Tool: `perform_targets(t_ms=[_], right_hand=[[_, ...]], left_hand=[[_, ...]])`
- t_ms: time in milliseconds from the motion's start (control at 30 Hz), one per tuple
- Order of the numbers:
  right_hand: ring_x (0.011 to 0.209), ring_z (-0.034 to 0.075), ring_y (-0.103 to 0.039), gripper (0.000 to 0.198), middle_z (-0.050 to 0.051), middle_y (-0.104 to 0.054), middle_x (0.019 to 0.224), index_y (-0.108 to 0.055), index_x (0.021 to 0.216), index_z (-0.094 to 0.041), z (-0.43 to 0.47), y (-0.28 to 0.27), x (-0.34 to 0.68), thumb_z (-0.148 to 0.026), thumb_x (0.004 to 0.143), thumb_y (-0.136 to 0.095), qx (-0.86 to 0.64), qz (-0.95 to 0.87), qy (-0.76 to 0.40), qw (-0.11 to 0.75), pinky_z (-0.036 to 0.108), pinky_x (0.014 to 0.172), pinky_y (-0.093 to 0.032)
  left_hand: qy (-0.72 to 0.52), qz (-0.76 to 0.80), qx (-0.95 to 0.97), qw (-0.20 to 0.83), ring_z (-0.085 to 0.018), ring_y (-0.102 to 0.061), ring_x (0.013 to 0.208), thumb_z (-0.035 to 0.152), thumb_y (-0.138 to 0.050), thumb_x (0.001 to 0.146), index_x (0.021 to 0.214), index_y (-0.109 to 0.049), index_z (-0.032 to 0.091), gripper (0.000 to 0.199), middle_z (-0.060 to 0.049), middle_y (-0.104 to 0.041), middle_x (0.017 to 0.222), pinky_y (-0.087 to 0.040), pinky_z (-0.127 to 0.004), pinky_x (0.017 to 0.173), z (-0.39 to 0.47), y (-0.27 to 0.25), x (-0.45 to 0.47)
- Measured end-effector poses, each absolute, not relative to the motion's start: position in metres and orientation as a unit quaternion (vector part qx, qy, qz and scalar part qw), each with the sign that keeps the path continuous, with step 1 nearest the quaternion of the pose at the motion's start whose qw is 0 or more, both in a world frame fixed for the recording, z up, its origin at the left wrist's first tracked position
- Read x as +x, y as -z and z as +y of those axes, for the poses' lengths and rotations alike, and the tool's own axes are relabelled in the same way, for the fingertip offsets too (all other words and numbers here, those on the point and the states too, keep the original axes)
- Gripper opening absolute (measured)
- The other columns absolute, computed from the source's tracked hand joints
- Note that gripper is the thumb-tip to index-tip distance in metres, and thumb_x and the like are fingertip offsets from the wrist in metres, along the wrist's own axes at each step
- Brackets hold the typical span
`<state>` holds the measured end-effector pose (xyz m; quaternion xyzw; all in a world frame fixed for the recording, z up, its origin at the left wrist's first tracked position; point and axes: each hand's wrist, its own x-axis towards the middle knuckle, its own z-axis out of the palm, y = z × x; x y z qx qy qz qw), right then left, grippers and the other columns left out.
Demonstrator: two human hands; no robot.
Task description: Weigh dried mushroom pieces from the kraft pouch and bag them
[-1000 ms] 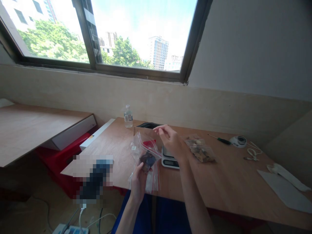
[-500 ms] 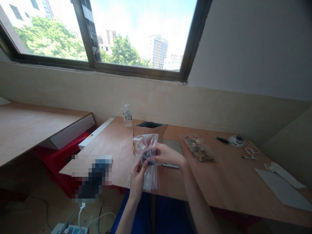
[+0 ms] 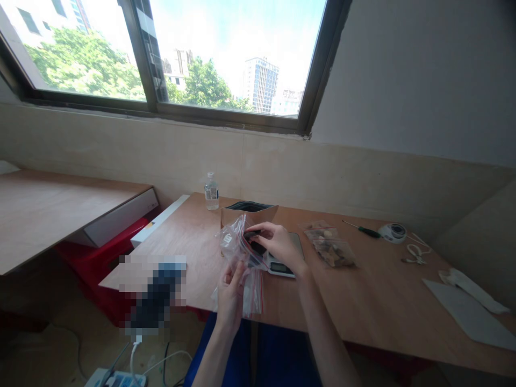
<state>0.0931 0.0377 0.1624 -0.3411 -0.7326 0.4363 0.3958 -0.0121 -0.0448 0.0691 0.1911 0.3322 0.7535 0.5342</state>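
Observation:
My left hand pinches the lower edge of a clear zip bag held above the table's front. My right hand is at the bag's red-striped mouth, its fingers closed on a dark piece whose kind I cannot make out. Under the left hand lie more clear zip bags at the table edge. Behind my hands stands an open brown kraft pouch with a dark lining. A digital scale is partly hidden by my right hand and forearm.
A filled zip bag of brown pieces lies right of the scale. Farther right are a green-handled screwdriver, a white dome camera and a grey sheet. A water bottle stands at the back; a power strip lies below left.
My right hand has moved up and right to the bag's mouth, showing the dark piece and the scale's display. The bag has tilted, its mouth now turned to the right.

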Motion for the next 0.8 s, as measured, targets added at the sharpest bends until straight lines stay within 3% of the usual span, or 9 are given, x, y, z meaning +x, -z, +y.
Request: perform_targets(t_ms=[400,633,800], right_hand=[[0.085,0.018,-0.067,0.018,0.005,-0.072,0.094,-0.070,0.093,-0.019,0.032,-0.166,0.085,-0.019,0.077,-0.060,-0.370,-0.730,-0.412,0.400,0.030,0.079,-0.053],[0.088,0.018,-0.067,0.022,0.007,-0.072,0.097,-0.068,0.095,-0.017,0.039,-0.169,0.077,-0.025,0.076,-0.062,-0.344,-0.643,-0.441,0.523,0.032,0.084,-0.051],[0.095,0.018,-0.063,0.026,0.007,-0.069,0.104,-0.065,0.104,-0.017,0.073,-0.181,0.070,-0.028,0.081,-0.058,-0.337,-0.617,-0.308,0.641,0.031,0.088,-0.048]], left_hand=[[-0.786,0.289,0.130,0.531,-0.020,-0.056,0.115,0.023,-0.074,0.070,0.099,-0.068,0.020,0.030,-0.006,-0.066,0.117,-0.046,-0.025,0.093,-0.041,-0.065,-0.012],[-0.789,0.281,0.115,0.534,-0.020,-0.058,0.113,0.022,-0.076,0.068,0.099,-0.068,0.021,0.032,-0.005,-0.068,0.113,-0.046,-0.027,0.095,-0.041,-0.067,-0.014],[-0.789,0.285,0.106,0.533,-0.019,-0.058,0.113,0.020,-0.075,0.069,0.098,-0.068,0.019,0.030,-0.006,-0.067,0.114,-0.046,-0.025,0.093,-0.043,-0.069,-0.016]])
